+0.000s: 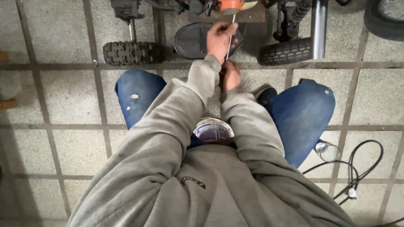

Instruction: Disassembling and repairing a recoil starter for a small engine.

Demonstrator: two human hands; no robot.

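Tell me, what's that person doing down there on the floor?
A person in a grey hoodie and blue jeans crouches on a tiled floor in front of a small machine with knobbly wheels. Both hands hold a long thin tool that points up at an orange part of the machine. The left hand grips the shaft higher up, and the right hand holds the bottom end. A round tin sits between the knees, and a black cable lies on the floor at the right.

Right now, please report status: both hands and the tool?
Left hand steadies the long thin tool upper shaft. Right hand grips its lower end. Tip at orange part. Nothing blocking.
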